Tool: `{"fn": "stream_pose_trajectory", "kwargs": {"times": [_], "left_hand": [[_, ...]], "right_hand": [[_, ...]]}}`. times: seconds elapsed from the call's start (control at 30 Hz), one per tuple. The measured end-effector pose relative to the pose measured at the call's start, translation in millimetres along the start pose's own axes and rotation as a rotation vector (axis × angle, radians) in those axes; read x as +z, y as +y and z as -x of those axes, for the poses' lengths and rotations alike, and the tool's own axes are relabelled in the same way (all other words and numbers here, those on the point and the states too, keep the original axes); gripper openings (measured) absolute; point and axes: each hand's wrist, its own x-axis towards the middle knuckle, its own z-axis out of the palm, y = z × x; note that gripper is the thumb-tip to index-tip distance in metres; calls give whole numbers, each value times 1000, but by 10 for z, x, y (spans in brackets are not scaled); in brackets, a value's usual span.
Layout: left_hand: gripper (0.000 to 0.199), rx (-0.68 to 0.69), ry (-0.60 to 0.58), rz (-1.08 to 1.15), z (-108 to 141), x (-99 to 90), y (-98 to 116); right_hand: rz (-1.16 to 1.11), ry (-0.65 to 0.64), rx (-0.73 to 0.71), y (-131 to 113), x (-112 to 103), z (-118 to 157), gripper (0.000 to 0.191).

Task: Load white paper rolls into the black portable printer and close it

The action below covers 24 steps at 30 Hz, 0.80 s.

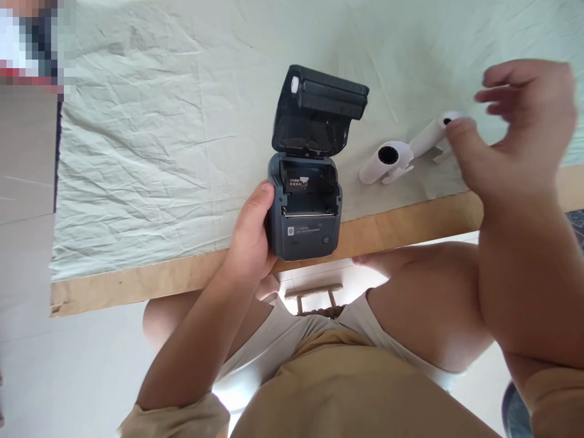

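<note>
My left hand (253,228) grips the left side of a dark blue-grey label printer (308,231), its thumb along the side edge. The printer's lid (310,115) stands swung up and back, and the roll compartment shows bare with a small printed sticker inside. To the right, a white paper roll (371,170) with a dark core lies on the cloth, a loose paper end beside it. Behind it lies a second white roll (426,139). Over that roll's far end hovers my right hand (524,121), thumb and fingers apart and slightly blurred; whether the thumb touches the roll I cannot tell.
A pale green wrinkled cloth (159,140) covers the table, with a bare wooden edge (137,277) along the front. My knees are just below that edge. Under the table a small wooden rung frame (314,292) shows. A blurred-out patch fills the top left corner.
</note>
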Motion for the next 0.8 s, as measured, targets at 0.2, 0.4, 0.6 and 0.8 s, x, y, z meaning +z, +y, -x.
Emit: {"fn": "stream_pose_trajectory", "kwargs": {"times": [0.2, 0.4, 0.6, 0.8], "left_hand": [[37, -23, -17, -29, 1, 12, 9], [34, -26, 26, -8, 22, 9, -2], [32, -9, 59, -23, -7, 24, -12], [34, -9, -75, -28, 9, -59, -15]], "right_hand": [[21, -252, 231, 260, 171, -56, 48], [-202, -331, 220, 110, 107, 124, 63], [-69, -333, 223, 90, 79, 80, 60], [-165, -263, 305, 18, 94, 81, 71]]}}
